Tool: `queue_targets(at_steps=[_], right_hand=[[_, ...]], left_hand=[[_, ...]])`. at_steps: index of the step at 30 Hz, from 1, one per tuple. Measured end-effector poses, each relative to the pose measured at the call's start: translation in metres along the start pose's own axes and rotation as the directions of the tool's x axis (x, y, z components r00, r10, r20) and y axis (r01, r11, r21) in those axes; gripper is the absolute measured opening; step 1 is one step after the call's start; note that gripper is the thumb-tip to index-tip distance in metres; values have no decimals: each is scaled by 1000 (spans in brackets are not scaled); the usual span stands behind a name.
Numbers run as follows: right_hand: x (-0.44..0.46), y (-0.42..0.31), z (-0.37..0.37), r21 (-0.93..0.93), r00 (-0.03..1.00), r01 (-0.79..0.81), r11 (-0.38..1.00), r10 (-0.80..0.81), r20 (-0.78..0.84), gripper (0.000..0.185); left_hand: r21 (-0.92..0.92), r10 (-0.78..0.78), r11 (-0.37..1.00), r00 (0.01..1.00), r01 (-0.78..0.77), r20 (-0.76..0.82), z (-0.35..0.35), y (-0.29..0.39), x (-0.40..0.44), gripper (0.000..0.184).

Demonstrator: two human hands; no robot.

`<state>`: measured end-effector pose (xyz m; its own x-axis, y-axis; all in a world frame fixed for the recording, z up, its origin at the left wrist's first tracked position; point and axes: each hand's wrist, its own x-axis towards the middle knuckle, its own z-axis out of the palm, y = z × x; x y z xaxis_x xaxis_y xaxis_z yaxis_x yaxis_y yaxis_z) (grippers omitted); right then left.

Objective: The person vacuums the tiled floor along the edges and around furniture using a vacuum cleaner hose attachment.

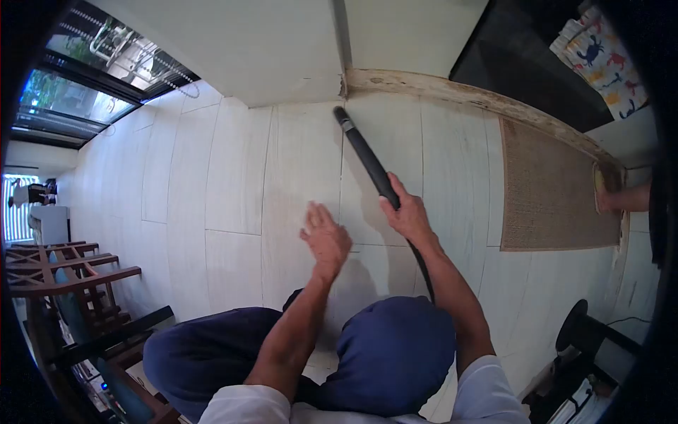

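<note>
A black tube (367, 157), like a vacuum hose end, runs slantwise over the pale tiled floor (304, 169). Its tip is close to the foot of the wall, near the worn end of a wooden sill (424, 86). My right hand (408, 212) is wrapped round the tube's lower part, and a thinner black hose continues from there down past my right knee. To the left, my left hand (326, 237) hovers over or rests on the floor, fingers apart and slightly blurred, holding nothing.
A brown mat (551, 191) lies at the right, where another person's foot (604, 191) stands at its far edge. Wooden chairs (70, 279) are at the lower left, a black object (590, 332) at the lower right. Glass windows (85, 92) are at the upper left.
</note>
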<state>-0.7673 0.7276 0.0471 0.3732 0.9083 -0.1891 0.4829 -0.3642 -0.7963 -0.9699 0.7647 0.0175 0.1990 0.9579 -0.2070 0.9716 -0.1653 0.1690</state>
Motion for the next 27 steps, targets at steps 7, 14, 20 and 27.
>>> queue_targets(at_steps=[7, 14, 20, 27], right_hand=[[40, -39, 35, 17, 998, 10, 1000, -11, 58, 61], [-23, -36, 16, -105, 966, 218, 970, -199, 162, 65], [-45, -59, -19, -37, 978, -76, 996, 82, 194, 65], [-46, -41, 6, -91, 938, 287, 954, -260, 228, 63]], left_hand=[[21, -119, 992, 888, 123, 444, -25, -58, 11, 90], [-31, -128, 986, 870, 162, 476, -27, -58, 11, 97], [-7, -105, 993, 893, 120, 438, -7, -65, 10, 103], [-38, -111, 989, 892, 142, 437, -5, -68, 8, 103]])
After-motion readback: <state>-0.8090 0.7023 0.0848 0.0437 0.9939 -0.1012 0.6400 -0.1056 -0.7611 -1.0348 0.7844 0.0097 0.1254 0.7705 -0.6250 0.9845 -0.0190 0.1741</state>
